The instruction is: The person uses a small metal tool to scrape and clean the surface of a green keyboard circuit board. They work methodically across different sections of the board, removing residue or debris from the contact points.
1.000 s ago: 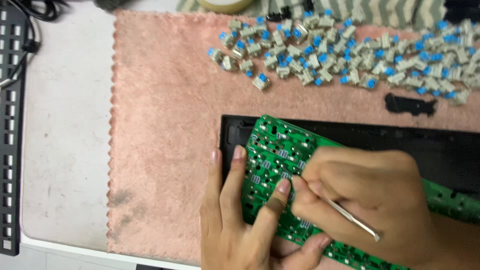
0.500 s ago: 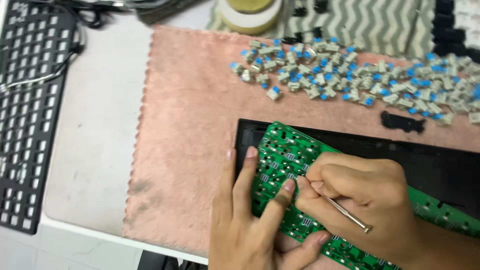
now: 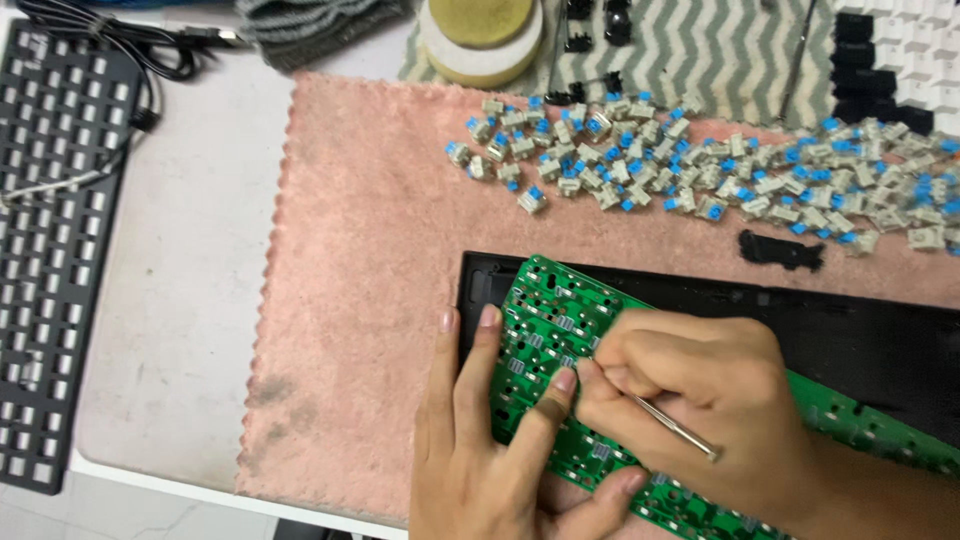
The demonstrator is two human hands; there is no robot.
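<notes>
A green keyboard circuit board (image 3: 560,320) lies tilted over a black keyboard case (image 3: 860,330) on a pink cloth (image 3: 370,290). My left hand (image 3: 490,440) grips the board's left end, fingers flat on top and thumb below. My right hand (image 3: 710,400) pinches thin metal tweezers (image 3: 675,428), their tips hidden under my fingers against the board near my left index finger.
Several loose grey switches with blue stems (image 3: 700,165) are scattered along the cloth's far side. A small black part (image 3: 782,250) lies near them. A black keyboard plate (image 3: 55,250) and cable sit at the left; a round tape roll (image 3: 482,35) and keycaps (image 3: 900,60) at the back.
The view has shifted, so everything sits lower and further right in frame. Both hands keep the same hold on the board and tweezers.
</notes>
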